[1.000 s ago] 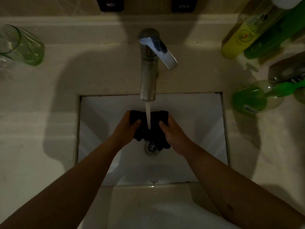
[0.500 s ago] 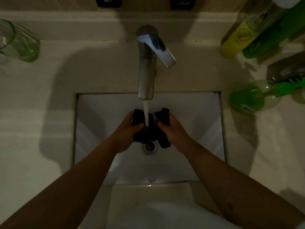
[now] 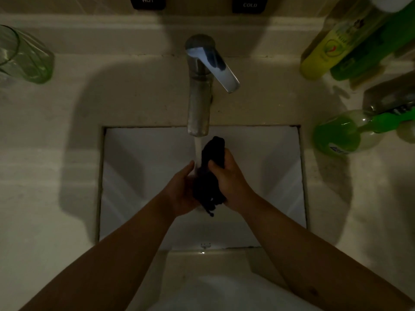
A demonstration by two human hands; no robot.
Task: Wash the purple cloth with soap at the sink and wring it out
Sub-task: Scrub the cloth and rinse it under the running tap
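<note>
The purple cloth [image 3: 210,176] looks almost black in the dim light and is bunched into a long roll above the white sink basin [image 3: 139,176]. My left hand [image 3: 182,194] cups its lower part from the left. My right hand [image 3: 226,178] grips its upper part from the right, with one end of the cloth sticking out above the fingers. Water [image 3: 198,151] runs from the metal tap [image 3: 199,90] onto the cloth between my hands. The drain is hidden under the cloth.
A green glass [image 3: 24,57] stands on the counter at far left. At right stand a yellow bottle [image 3: 327,46], a green bottle [image 3: 368,48] and a green soap dispenser [image 3: 343,133]. HOT [image 3: 147,1] and COLD [image 3: 249,4] labels sit on the wall.
The cloth was spread sideways between both hands under the stream. Now my hands have closed together and gathered it into an upright roll, the right hand higher than the left.
</note>
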